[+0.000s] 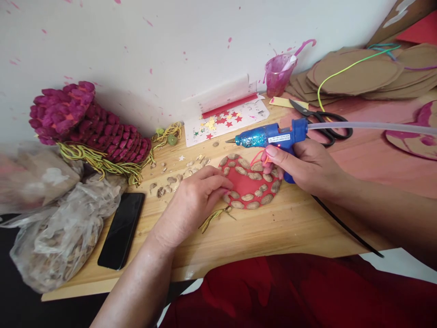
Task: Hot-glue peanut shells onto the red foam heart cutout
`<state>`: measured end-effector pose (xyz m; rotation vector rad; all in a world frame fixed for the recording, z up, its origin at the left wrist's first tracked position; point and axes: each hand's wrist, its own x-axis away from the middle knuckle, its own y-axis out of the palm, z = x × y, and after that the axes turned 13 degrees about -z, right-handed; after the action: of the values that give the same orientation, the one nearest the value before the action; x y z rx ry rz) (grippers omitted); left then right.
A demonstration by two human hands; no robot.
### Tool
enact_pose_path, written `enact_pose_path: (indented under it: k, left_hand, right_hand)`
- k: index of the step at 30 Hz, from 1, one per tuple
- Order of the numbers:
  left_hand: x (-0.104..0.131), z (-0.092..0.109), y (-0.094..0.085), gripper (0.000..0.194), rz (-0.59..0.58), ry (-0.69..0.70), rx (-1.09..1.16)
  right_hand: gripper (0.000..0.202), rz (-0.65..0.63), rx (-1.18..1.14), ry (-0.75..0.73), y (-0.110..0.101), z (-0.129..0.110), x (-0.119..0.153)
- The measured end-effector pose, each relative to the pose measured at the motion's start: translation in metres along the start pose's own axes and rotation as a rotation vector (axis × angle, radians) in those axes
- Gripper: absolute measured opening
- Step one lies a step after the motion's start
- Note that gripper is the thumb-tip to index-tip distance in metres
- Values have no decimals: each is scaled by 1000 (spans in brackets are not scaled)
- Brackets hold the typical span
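My right hand [302, 166] is wrapped round a blue hot glue gun [264, 137], its nozzle pointing left, with a clear glue stick [362, 125] running out of its back. Orange cord [258, 157] shows by the fingers of that hand. Below the gun lies a red disc [244, 182] on the table, peanut shells [247, 197] set round its edge and in part of an inner ring. The fingers of my left hand [196, 198] are closed at the disc's left edge, on a peanut shell [226, 197] mostly hidden by the fingertips. Yellow-green cord [216, 214] sticks out beneath the disc.
Loose shells [169, 182] lie left of the disc. Further left are a black phone [121, 230], plastic bags [68, 228] and a stack of magenta shell discs [102, 130]. Star stickers [228, 119], a pink cup [277, 75], scissors [327, 130] and cardboard rounds [355, 73] stand behind.
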<state>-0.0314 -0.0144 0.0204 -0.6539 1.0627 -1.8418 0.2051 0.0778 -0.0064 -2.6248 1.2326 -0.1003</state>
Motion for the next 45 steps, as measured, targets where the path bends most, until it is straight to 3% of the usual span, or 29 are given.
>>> enact_pose_path:
  k: [24,45]
  left_hand:
    - [-2,-1,11,12,7,46,-66]
    - [-1,8,10,16,-58,-25,-148]
  right_hand:
    - [44,1,30,11,0,0,0]
    - [45,-1,21,25,0,0,-1]
